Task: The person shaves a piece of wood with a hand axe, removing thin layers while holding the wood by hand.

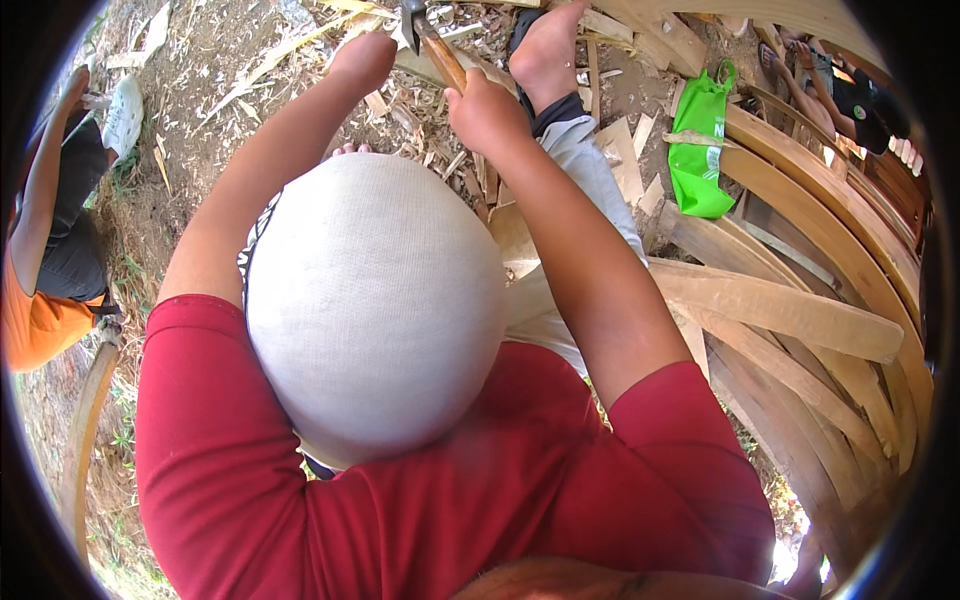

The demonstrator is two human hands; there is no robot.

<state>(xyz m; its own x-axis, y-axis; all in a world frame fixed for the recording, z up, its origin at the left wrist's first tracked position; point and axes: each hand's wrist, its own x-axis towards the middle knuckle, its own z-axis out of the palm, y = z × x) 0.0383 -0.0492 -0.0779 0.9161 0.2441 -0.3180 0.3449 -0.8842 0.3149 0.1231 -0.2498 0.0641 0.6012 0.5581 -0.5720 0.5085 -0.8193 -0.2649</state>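
My right hand (488,112) is wrapped round the wooden handle of a hammer (443,58). Its dark metal head points away from me, close beside my left hand (365,62). That left hand is closed like a fist, its fingers turned away; whatever it grips is hidden. A pale strip of wood (422,66) lies under the hammer, between the two hands. Nearer to me, a large round shape in pale cloth (375,300), apparently my raised knee, fills the middle and hides the ground behind it.
My bare foot (550,70) rests beyond my right hand. Wood chips (255,75) litter the ground. Long curved timbers (800,320) are stacked on the right, with a bright green bag (700,150) by them. Other people sit at far left (65,250) and far right (860,110).
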